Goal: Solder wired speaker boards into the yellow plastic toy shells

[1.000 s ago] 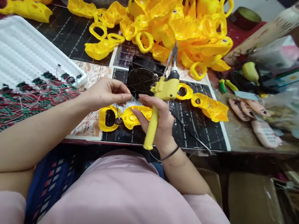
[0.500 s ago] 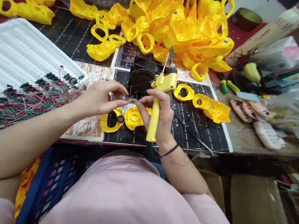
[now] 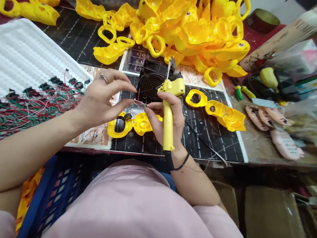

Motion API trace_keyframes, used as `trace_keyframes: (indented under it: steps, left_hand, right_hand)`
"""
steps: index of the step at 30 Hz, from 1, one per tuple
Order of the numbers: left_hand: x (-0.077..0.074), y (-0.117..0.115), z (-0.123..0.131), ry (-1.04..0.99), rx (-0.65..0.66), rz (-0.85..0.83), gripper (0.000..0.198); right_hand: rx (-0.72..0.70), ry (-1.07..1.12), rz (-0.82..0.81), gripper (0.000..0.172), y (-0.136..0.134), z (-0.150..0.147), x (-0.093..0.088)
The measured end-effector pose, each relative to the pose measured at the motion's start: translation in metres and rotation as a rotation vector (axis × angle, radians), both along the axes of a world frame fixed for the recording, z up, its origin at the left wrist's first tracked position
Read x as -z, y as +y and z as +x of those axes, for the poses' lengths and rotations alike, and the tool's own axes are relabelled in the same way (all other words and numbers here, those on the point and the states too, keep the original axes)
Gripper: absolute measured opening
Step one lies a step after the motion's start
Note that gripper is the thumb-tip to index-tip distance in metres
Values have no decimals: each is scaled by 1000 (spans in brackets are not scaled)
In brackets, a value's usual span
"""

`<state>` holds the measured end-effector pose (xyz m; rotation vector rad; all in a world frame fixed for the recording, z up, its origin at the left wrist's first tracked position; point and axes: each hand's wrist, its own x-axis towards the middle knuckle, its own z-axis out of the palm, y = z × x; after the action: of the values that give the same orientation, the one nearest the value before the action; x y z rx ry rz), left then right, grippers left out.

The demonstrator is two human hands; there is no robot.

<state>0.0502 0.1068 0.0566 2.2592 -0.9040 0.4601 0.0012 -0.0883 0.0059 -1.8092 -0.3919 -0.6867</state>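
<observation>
My right hand (image 3: pixel 172 116) is wrapped round the yellow handle of a soldering gun (image 3: pixel 169 131), whose metal tip points away from me. The thumb and a finger of that hand also pinch thin wires (image 3: pixel 140 103). My left hand (image 3: pixel 101 96) faces it, thumb and index finger apart, with the thumb tip at the wires' left end; whether it touches them is unclear. Below lies a yellow plastic shell with a ring handle (image 3: pixel 119 127), partly hidden by my right hand. A small round black speaker (image 3: pixel 127 116) is at the ring. Behind stands a black fan (image 3: pixel 150 84).
Yellow duck-like shells (image 3: pixel 189 32) are heaped at the back. Another opened shell (image 3: pixel 220 113) lies right of the soldering gun. Wired circuit boards (image 3: pixel 30 110) cover the left, beside a white foam tray (image 3: pixel 22 49). Pink shells (image 3: pixel 286 143) and green-handled pliers (image 3: pixel 238 92) lie right.
My left hand has lifted slightly, with thumb and index finger wider apart. The soldering gun has tilted, its tip shifting left and its handle end right. The small speaker has risen and tipped.
</observation>
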Motion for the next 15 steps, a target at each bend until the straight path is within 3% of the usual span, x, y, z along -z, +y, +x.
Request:
trace_keyframes:
  steps: [5,11,15]
  left_hand:
    - [9,-7,-5,-172,14,215,18]
    - [6,-4,-2,-177,65,191,18]
    - [1,-1,-6,-111,96,32,16]
  right_hand:
    - [-8,10,36,36,2,-2,-1]
    - [-39,5,-1,29,2,-6,-3]
    - [-9,-22,-7,29,4,-6,-4]
